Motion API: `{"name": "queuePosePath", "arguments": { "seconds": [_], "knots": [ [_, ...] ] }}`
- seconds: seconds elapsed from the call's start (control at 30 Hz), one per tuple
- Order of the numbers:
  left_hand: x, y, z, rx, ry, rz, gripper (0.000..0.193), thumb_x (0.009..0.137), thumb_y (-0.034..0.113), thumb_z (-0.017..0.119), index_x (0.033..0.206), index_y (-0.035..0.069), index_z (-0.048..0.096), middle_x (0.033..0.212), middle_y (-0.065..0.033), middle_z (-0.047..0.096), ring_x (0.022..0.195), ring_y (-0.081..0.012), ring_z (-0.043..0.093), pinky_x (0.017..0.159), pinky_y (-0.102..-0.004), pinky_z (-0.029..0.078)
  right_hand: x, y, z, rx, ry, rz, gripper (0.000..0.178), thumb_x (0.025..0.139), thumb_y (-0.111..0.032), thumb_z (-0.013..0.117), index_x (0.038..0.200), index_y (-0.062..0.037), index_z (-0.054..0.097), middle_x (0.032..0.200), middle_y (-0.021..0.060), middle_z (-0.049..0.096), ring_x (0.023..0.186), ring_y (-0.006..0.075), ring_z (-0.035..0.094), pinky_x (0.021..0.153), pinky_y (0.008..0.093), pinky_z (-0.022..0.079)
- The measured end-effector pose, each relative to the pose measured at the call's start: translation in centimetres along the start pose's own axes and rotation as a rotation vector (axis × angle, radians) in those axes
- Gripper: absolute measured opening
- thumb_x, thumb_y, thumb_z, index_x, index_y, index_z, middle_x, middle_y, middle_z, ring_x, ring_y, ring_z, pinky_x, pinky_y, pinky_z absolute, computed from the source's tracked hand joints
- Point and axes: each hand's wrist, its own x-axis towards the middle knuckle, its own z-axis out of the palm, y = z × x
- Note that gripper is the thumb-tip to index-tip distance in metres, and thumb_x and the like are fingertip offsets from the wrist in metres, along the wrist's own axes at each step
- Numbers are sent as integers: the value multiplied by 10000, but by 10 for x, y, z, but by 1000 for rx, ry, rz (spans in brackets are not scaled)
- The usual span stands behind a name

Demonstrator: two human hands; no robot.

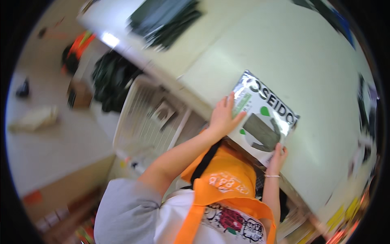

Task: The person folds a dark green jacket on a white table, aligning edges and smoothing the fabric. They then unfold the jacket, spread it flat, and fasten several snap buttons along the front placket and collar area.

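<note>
from where i sat the view was tilted + blurry, so take edges loosely. both hands were on a clear plastic bag (265,122) w/ a dark folded garment inside, lying flat near the front edge of the pale worktable (325,73).

left hand (223,116) lay on the bag's left edge, thumb on top of the plastic and fingers (222,106) loosely together. it looked more like a flat hold than a pinch, prob to keep the slippery film from sliding. right hand (278,156) was at the bag's lower corner by the table edge, fingers curled round it; couldn't tell if it truly pinched the film or just touched it. a thin bracelet sat on that wrist.

bag lay slantwise to the table edge, one hand on a side edge and one at the near corner; i judged that spread kept it flat and square.

further back on the table, well apart, sat a stack of dark folded cloth (166,20). an orange apron (227,183) hung down the person's front, btw the arms. a white slatted crate (150,114) stood off the table's left, lower down, near the floor.
</note>
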Motion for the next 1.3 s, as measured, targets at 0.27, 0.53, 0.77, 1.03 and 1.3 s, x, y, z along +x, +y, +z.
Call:
{"name": "queuePosePath", "arguments": {
  "seconds": [0.27,0.53,0.77,1.03,1.3],
  "knots": [
    [-193,-152,-60,-335,548,-589,772,841,318,656,1439,10,278,1367,-233,416,1246,-347,447,1033,-401,367,-56,-24,119,-614,-1035,-722,785,845,-238,681,1432,33,236,1325,236,466,1223,314,471,1026,373,366],
    [-282,-283,-142,-361,872,-876,720,892,325,621,1396,-83,307,1382,-247,427,1258,-295,451,1029,-370,360,-153,-23,322,-907,-1380,-838,826,852,-396,629,1415,77,253,1261,322,500,1168,416,511,983,395,414],
    [-232,-325,-216,-539,792,-913,691,893,351,608,1426,12,328,1422,-243,375,1268,-282,436,1027,-362,360,-145,26,329,-881,-1294,-676,577,893,-371,572,1332,-19,444,1222,246,565,1121,383,552,964,410,436],
    [-137,-231,-76,-409,-103,-382,553,883,182,634,1370,26,422,1308,-154,520,1141,-229,536,947,-357,426,-64,197,50,-866,-495,-136,335,876,-279,590,1127,-58,618,921,151,684,875,300,659,796,374,516],
    [-96,42,56,-113,-393,707,347,858,5,571,1204,25,550,1092,-151,603,984,-270,591,886,-349,455,-76,414,-203,-274,251,357,225,850,-223,564,947,-44,659,898,167,684,859,332,653,753,393,506]
  ]
}}
